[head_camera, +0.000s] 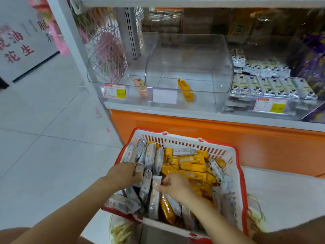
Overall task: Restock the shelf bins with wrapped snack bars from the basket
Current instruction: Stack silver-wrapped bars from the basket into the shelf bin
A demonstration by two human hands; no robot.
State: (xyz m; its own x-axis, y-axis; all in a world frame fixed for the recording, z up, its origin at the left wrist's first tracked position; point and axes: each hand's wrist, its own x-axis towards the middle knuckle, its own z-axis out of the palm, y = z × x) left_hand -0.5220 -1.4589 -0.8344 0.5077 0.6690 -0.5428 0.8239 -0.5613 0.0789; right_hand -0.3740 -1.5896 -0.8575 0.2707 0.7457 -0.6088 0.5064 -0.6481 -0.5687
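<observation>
Now picking from the basket [184, 140]: left hand [123, 173] buried among silver bars [149, 155], grip untellable; right hand [175, 185] pinching one silver bar [154, 196]. Next, probably: lift a bunch, carry up to the near-empty middle bin [190, 55].

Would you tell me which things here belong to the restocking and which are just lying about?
Job: basket, silver-wrapped bars, yellow-wrapped bars, middle bin, left bin, left hand, right hand.
Lying about: full packet bin, purple bags, pink wire rack.
</observation>
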